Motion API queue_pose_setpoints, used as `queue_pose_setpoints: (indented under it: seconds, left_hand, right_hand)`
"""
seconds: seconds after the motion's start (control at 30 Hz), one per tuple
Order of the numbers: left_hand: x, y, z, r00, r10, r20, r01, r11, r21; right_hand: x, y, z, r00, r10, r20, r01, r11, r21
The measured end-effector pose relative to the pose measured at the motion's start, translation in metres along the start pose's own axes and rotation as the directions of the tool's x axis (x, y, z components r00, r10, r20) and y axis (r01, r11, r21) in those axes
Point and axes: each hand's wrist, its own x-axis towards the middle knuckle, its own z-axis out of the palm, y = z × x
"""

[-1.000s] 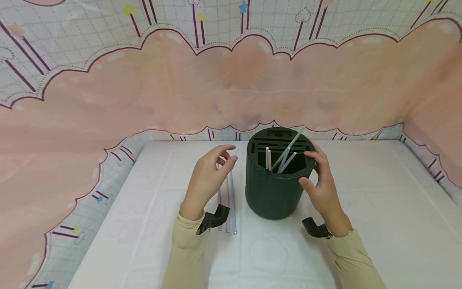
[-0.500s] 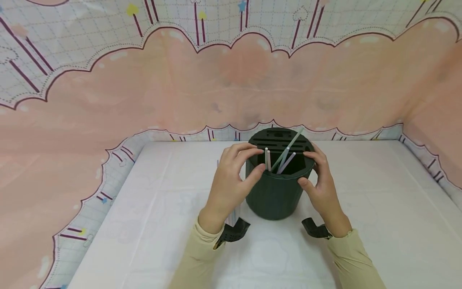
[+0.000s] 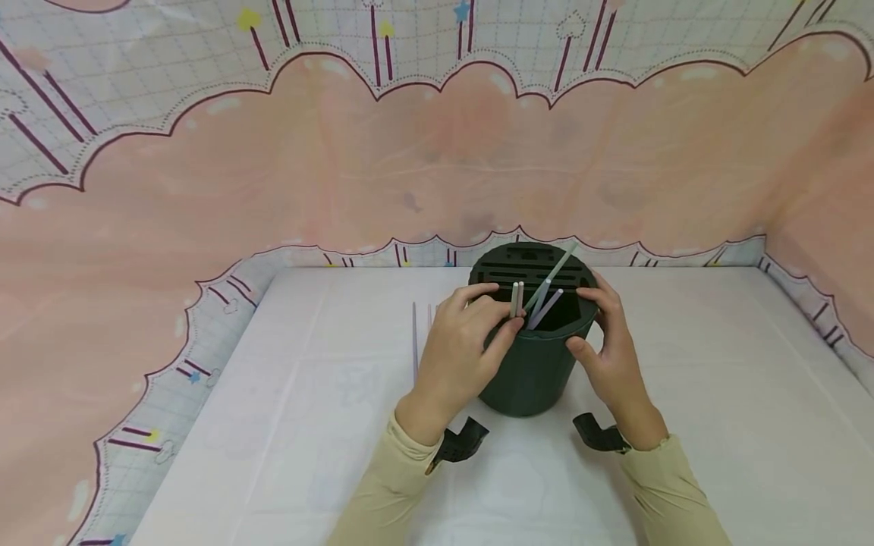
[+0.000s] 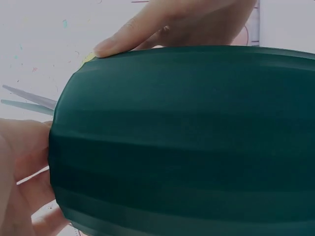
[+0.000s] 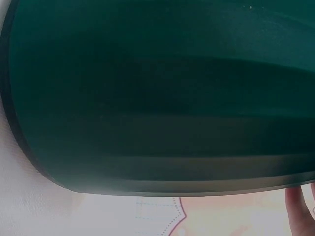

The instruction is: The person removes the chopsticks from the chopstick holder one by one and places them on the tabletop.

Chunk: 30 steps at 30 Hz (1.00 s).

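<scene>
A dark green utensil holder [image 3: 529,379] stands upright on the white table, with slots across the back of its top and an opening in front. My left hand [image 3: 457,349] reaches over its near left rim and pinches two pale thin sticks [image 3: 517,296] standing in the opening. Beside them lean a green stick [image 3: 560,264] and a lilac stick [image 3: 548,307], plus a bluish one. My right hand [image 3: 611,364] grips the holder's right rim, thumb outside; in the left wrist view this hand [image 4: 187,19] shows above the green wall. Whether the sticks are chopsticks or straws, I cannot tell.
Left of the holder, a purple stick [image 3: 414,341] and a pink stick [image 3: 429,315] lie on the white tabletop [image 3: 307,425], partly behind my left hand. A patterned pink cloth [image 3: 341,167] rises behind the table and along its sides.
My left hand has moved right from beside the holder to its opening and taken hold of the two pale sticks, which have shifted slightly right. My right hand stays on the rim.
</scene>
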Motion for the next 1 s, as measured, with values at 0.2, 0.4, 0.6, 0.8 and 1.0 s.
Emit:
queue_pose_setpoints:
  seconds: [0.2,0.4,0.6,0.8,1.0]
  left_hand:
    - [0.002,-0.002,0.001,0.997,-0.053,-0.053,0.048,0.995,-0.089]
    - [0.004,0.000,0.000,0.988,-0.100,-0.119,0.079,0.982,-0.170]
    - [0.007,0.006,-0.008,0.970,-0.123,-0.208,0.053,0.948,-0.314]
    - [0.010,0.003,-0.022,0.931,-0.160,-0.327,0.001,0.900,-0.436]
    - [0.010,-0.006,-0.038,0.886,-0.265,-0.380,-0.004,0.816,-0.579]
  right_hand:
    - [0.001,0.001,0.001,1.000,0.013,0.001,-0.013,1.000,-0.002]
    - [0.003,0.002,0.002,1.000,0.020,0.002,-0.020,1.000,0.008]
    - [0.005,0.004,0.003,1.000,0.008,0.002,-0.008,1.000,0.000]
    - [0.008,0.004,0.004,1.000,0.026,0.007,-0.026,1.000,0.002]
    - [0.010,0.006,0.003,0.999,0.038,0.002,-0.038,0.999,-0.004]
